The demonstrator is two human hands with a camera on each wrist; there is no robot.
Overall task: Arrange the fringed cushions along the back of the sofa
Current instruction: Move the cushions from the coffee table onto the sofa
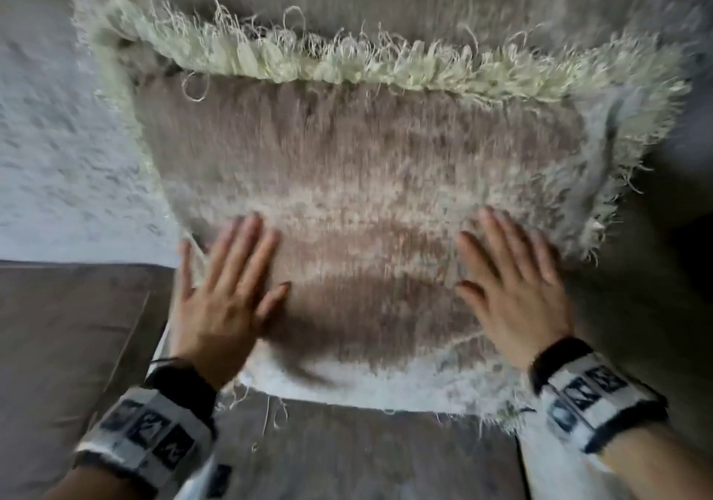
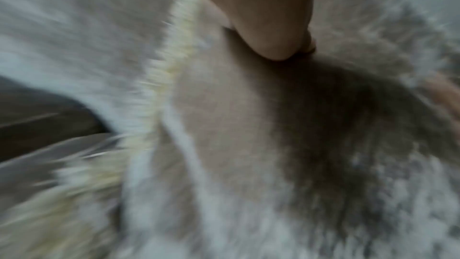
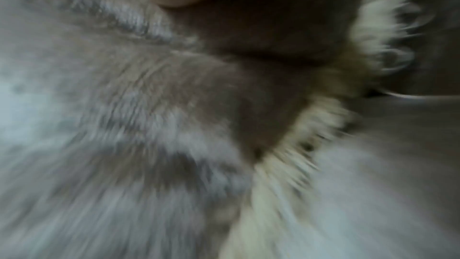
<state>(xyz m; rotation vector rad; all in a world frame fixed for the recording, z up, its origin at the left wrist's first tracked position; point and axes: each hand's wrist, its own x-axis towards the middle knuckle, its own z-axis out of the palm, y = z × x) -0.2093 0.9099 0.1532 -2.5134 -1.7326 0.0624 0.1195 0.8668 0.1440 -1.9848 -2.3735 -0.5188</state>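
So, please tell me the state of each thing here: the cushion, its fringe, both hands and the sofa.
fringed cushion: propped against the sofa back, lower edge on the seat.
fringe: pale, loose, frayed around the edges.
left hand: flat on the cushion's lower left, fingers straight.
right hand: flat on its lower right, fingers spread.
sofa: brown seat, uncovered beside the cushion.

Brown sofa (image 1: 69, 345), fringed cushion (image 1: 359, 175) propped against its back
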